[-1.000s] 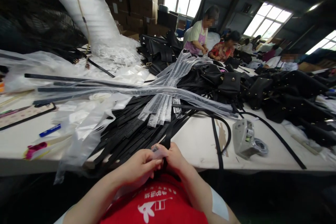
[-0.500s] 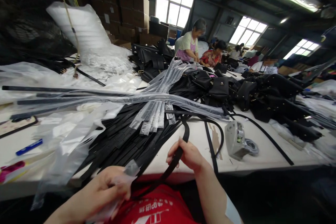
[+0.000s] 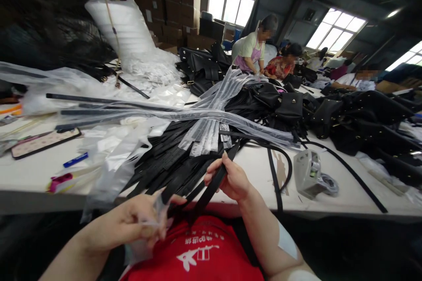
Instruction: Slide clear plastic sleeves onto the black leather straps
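My left hand (image 3: 141, 219) is closed on a clear plastic sleeve (image 3: 140, 250), low and left of centre; the end of a dark strap shows at its fingers. In my right hand (image 3: 232, 178) a black strap (image 3: 211, 191) is pinched between thumb and fingers, and it runs down toward the red shirt (image 3: 204, 250). Beyond both hands lies a fanned heap of black straps (image 3: 158, 153) on the white table (image 3: 249, 162). Bundles of straps in clear sleeves (image 3: 204, 116) cross on top of the heap.
A grey tape dispenser (image 3: 306, 173) stands at the right. Black bags (image 3: 290, 107) are piled farther back. On the left are a phone (image 3: 46, 142), a blue marker (image 3: 75, 160) and white plastic bags (image 3: 118, 158). Across the table a person (image 3: 250, 50) works.
The view has swung left, bringing the phone into full view. My left hand has moved up and nearer my right hand, and the strap's end now shows at the sleeve.
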{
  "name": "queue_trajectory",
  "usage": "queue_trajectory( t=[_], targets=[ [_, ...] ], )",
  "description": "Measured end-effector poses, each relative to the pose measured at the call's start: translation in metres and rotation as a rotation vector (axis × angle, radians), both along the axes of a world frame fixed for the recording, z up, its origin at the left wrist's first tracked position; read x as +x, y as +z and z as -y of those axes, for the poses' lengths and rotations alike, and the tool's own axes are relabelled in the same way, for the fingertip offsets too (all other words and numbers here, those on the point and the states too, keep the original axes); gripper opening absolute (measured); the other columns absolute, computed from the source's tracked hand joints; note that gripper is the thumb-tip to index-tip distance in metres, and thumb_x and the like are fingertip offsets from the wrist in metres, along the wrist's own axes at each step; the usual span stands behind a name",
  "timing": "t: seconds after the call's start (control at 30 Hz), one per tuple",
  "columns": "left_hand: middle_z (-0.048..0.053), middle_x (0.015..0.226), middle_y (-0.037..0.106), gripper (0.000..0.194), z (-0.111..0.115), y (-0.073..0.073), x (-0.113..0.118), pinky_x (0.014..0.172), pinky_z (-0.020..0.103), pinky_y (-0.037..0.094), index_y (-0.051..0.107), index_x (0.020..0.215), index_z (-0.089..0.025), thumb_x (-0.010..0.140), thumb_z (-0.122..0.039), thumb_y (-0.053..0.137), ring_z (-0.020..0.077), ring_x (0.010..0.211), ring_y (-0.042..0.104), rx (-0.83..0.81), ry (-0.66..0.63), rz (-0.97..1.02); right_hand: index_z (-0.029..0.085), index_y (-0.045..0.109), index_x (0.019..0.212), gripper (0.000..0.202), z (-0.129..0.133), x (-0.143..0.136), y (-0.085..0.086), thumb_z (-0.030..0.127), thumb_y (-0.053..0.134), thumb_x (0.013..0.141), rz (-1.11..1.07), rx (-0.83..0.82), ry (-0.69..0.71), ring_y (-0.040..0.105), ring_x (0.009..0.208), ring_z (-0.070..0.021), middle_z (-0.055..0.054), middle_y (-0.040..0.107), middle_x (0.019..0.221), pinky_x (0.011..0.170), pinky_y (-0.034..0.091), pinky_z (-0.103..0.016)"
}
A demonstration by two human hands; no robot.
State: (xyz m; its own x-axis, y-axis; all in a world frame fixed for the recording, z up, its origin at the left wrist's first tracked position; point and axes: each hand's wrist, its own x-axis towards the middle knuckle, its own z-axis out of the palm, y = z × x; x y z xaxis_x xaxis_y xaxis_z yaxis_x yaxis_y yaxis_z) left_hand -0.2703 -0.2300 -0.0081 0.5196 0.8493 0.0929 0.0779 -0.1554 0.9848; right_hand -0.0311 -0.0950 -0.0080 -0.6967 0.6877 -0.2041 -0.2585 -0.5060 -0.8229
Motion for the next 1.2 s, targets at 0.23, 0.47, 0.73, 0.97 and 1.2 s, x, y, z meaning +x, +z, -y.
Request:
queue_trajectory(
  t=[0.23,0.47,0.73,0.97,1.2],
  targets=[
    [0.011,0.069,0.072,0.044,-0.012,-0.023,0.044,0.077,0.033,0.052,0.077,0.068,-0.016,0.087,-0.049,0.056,0.0208,0.071,0.066,-0.175,-0.169,0.133,0.014,0.066,0.074,0.05,-0.029,-0.005,0.002,0.061,0.053,0.086,0.016,-0.08,-0.402,0.062,0.051,-0.0136,-0.005,0.068,0.061,0.042,0.045,-0.021],
    [0.008,0.069,0.068,0.037,-0.018,-0.031,0.03,0.059,0.024,0.051,0.072,0.075,-0.013,0.088,-0.044,0.058,0.0157,0.06,0.064,-0.172,-0.016,0.059,0.018,0.07,0.091,0.031,-0.005,0.007,-0.015,0.044,0.073,0.074,0.178,0.271,-0.309,0.061,0.068,-0.0136,-0.002,0.069,0.078,0.06,0.05,-0.023],
    [0.007,0.072,0.07,0.036,-0.02,-0.034,0.022,0.061,0.021,0.048,0.072,0.077,-0.012,0.091,-0.039,0.054,0.0151,0.066,0.064,-0.084,0.04,-0.111,0.017,0.071,0.085,0.041,0.031,-0.006,-0.033,0.052,0.05,0.09,0.433,0.523,-0.073,0.064,0.063,-0.0156,-0.004,0.07,0.073,0.059,0.052,-0.027],
    [0.008,0.074,0.072,0.034,-0.013,-0.035,-0.004,0.064,0.022,0.05,0.075,0.08,-0.012,0.09,-0.038,0.055,0.0176,0.071,0.066,-0.131,0.149,-0.207,0.017,0.067,0.079,0.039,-0.006,0.033,-0.008,0.05,0.051,0.091,0.187,0.573,-0.506,0.062,0.051,-0.0148,-0.003,0.068,0.065,0.048,0.05,-0.027],
    [0.009,0.077,0.072,0.037,-0.008,-0.047,-0.011,0.063,0.023,0.053,0.073,0.08,-0.011,0.088,-0.043,0.059,0.0171,0.07,0.066,-0.255,0.137,-0.083,0.017,0.066,0.074,0.041,-0.003,0.034,0.004,0.051,0.052,0.091,0.08,0.566,-0.557,0.063,0.049,-0.0155,-0.004,0.067,0.062,0.044,0.049,-0.026]
  ],
)
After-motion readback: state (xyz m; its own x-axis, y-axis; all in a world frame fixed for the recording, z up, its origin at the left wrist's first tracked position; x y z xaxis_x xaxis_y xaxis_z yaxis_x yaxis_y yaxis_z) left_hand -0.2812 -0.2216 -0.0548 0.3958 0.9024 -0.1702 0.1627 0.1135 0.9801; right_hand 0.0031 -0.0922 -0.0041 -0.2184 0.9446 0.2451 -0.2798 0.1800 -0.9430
